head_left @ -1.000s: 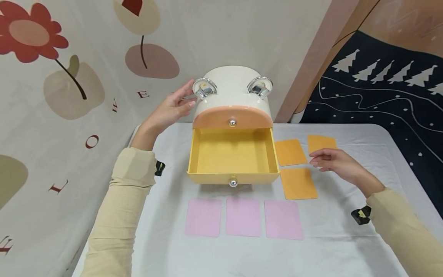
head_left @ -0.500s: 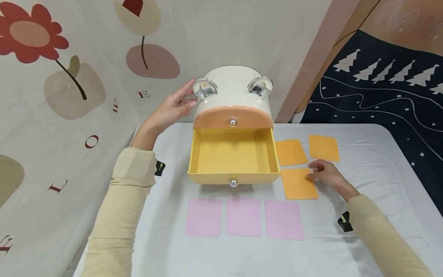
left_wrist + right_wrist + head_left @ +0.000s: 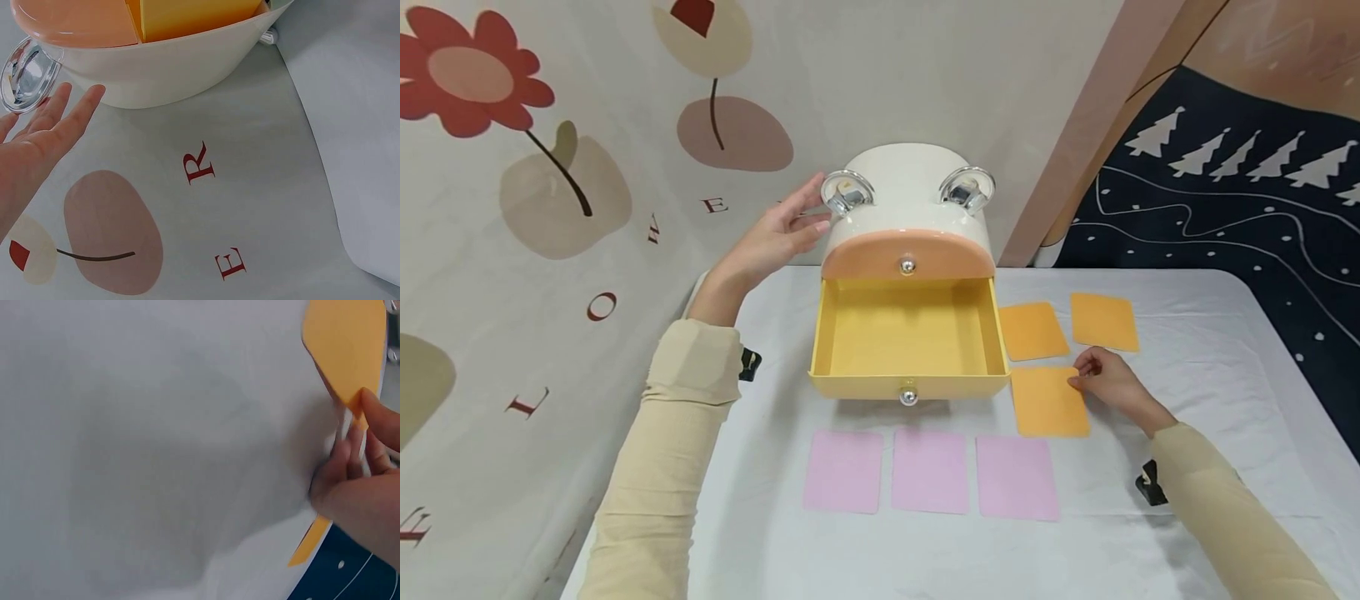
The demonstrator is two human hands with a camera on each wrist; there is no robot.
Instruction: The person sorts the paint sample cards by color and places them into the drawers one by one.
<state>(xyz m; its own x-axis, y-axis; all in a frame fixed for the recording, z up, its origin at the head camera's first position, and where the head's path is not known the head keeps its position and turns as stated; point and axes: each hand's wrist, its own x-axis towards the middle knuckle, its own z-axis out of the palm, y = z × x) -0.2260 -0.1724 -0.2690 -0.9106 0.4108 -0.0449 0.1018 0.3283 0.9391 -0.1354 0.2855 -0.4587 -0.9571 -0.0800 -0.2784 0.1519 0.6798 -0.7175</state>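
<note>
A small white chest (image 3: 910,183) with an orange upper drawer (image 3: 880,254) and silver ring-shaped ears stands at the back of the table. Its yellow lower drawer (image 3: 910,386) is pulled out, with nothing inside. My left hand (image 3: 767,237) is at the chest's left side, fingers extended near the silver ear (image 3: 28,75); whether they touch it is unclear. My right hand (image 3: 1116,387) pinches the upper right corner of an orange square card (image 3: 1047,404) between thumb and fingers. In the right wrist view that card (image 3: 347,347) bends at the pinched corner.
Two more orange cards lie behind it, one beside the drawer (image 3: 1033,331) and one farther right (image 3: 1105,322). Three pink cards (image 3: 928,471) form a row in front of the drawer. A patterned cloth wall (image 3: 625,167) rises at the back and left.
My right hand has moved left and toward me from the far orange card to the nearer one, and now pinches its corner, lifting it slightly. My left hand stays by the chest.
</note>
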